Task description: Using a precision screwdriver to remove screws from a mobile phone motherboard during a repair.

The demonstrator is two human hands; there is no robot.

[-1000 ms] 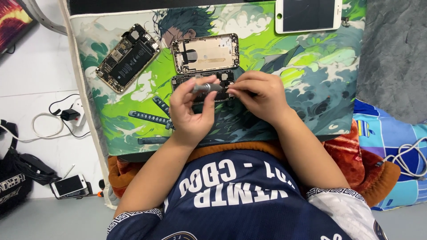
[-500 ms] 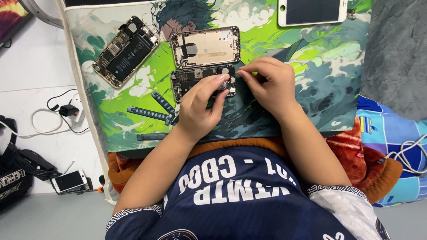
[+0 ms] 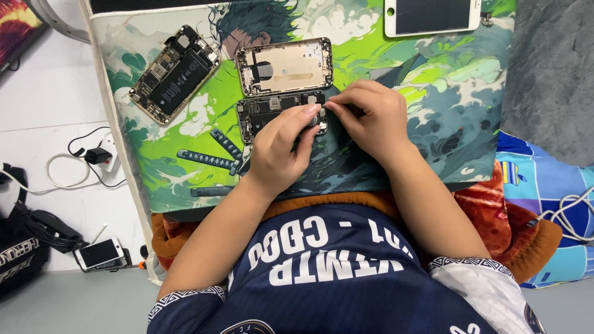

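Both hands have slid a little to the right and closer together since 1 second ago, and they now meet over the right end of the dark, opened phone body with exposed circuit parts [image 3: 272, 113]. The left hand [image 3: 281, 148] lays its fingertips [image 3: 309, 113] on that end, its grip pressed down onto the phone rather than spread. The right hand [image 3: 369, 117] has its grip pinched together around something thin and dark, too small to identify, held at the phone's right edge. Judging by this, the work has settled on one spot at that end of the phone, with 1 hand steadying and the other working.

This phone lies on the green and white illustrated mat [image 3: 445, 86] covering the counter, just in front of the person's chest. Just above it, almost touching, lies the empty gold metal phone shell [image 3: 286, 65]. To the left, apart, a second opened gold phone with a black battery [image 3: 175, 73] lies tilted. At the mat's top edge sits a white-framed phone screen panel [image 3: 433, 15]. Off the mat, on the floor at left, are a white charger cable [image 3: 68, 162] and a small white phone [image 3: 99, 253]. Nothing crowds the hands except the gold shell.
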